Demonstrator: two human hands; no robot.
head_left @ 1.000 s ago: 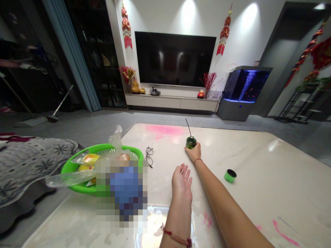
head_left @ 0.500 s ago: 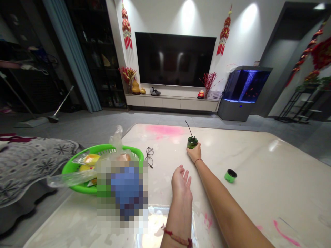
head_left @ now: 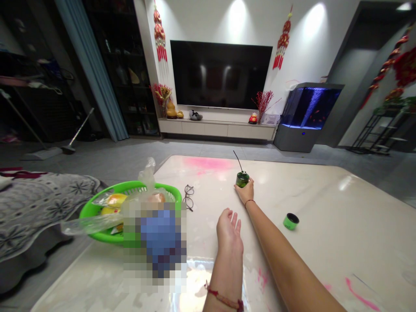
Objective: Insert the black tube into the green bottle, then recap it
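Note:
Near the far part of the pale table (head_left: 312, 190), my right hand (head_left: 245, 190) is wrapped round a dark green glass bottle (head_left: 242, 178). A thin black stick (head_left: 238, 160) leans out of the bottle's neck. Closer to me, my left hand (head_left: 229, 229) rests palm up with its fingers apart and slightly curled, holding nothing. A green ring-shaped roll or cap with a dark inside (head_left: 291, 221) lies to the right of my right forearm. Left of my hands lies a pair of glasses (head_left: 188, 198).
A green basket (head_left: 94, 232) with plastic bags and yellow packets stands at the table's left, partly behind a pixelated blue patch. Pink marks (head_left: 208, 163) colour the table. Beyond are a television (head_left: 221, 76), a low cabinet (head_left: 211, 128) and an aquarium (head_left: 308, 108).

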